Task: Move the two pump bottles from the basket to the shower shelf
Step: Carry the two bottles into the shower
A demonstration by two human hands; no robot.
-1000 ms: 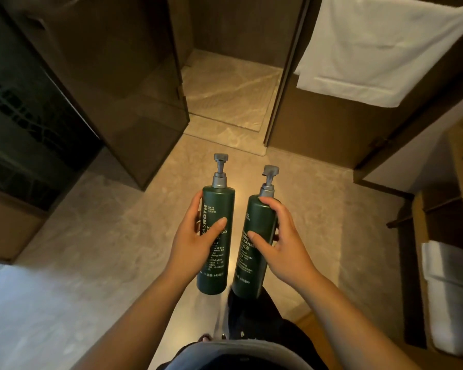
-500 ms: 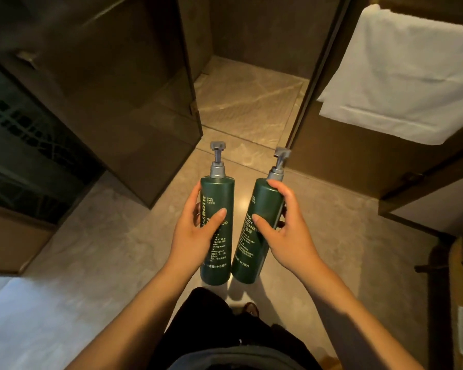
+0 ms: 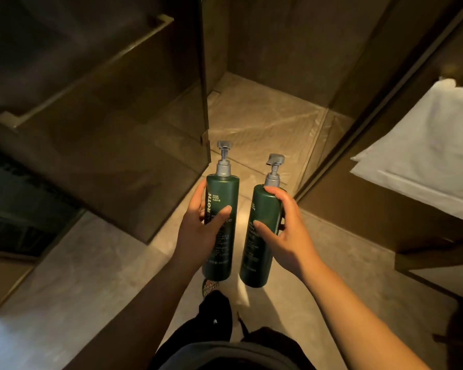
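Observation:
Two dark green pump bottles with grey pump heads are held upright in front of me, side by side and a little apart. My left hand (image 3: 198, 231) grips the left bottle (image 3: 221, 198) around its middle. My right hand (image 3: 284, 231) grips the right bottle (image 3: 259, 206) near its shoulder, and that bottle tilts slightly to the right. Both hang above the tiled floor, just short of the shower doorway. Neither a basket nor a shower shelf is in view.
The open glass shower door (image 3: 118, 124) with a bar handle stands at the left. The shower floor (image 3: 259, 118) lies straight ahead past a low threshold. A white towel (image 3: 422, 156) hangs at the right. My legs and one shoe (image 3: 210, 287) show below.
I have walked closer to the shower doorway with both bottles. The glass door and towel now sit nearer and further to the sides. My grips are unchanged.

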